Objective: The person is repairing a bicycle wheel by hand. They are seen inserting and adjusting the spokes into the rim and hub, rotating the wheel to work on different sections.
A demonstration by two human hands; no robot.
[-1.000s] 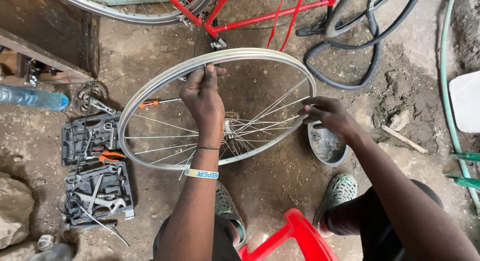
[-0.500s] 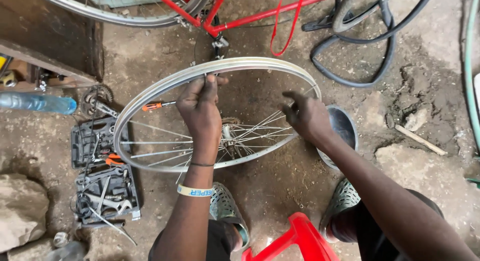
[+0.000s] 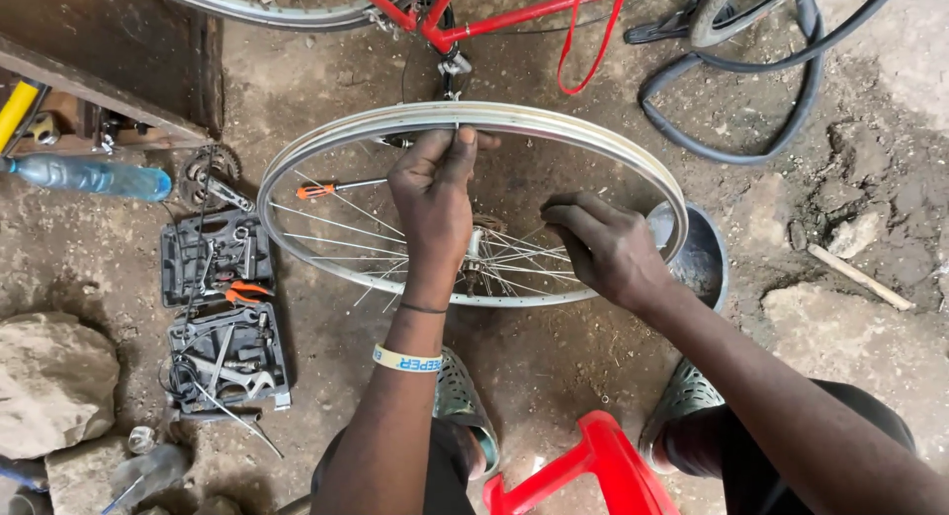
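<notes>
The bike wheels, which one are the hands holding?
The bare silver wheel standing in the middle, with thin spokes and no tyre. The left hand pinches its top rim; the right hand is at its spokes. The other wheel stays on the red bike.

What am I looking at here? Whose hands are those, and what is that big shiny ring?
The camera sits on a person's head and looks down, so the two hands are that person's own. The shiny ring is a bicycle wheel with thin spokes and no tyre. The left hand pinches a spoke up at the rim. The right hand rests among the spokes near the middle. On the dirt ground to the left lie an open tool case, a plastic bottle and a screwdriver with an orange handle. A red bicycle frame and a black rubber tube lie further away. A red stool stands between the person's feet.
</notes>
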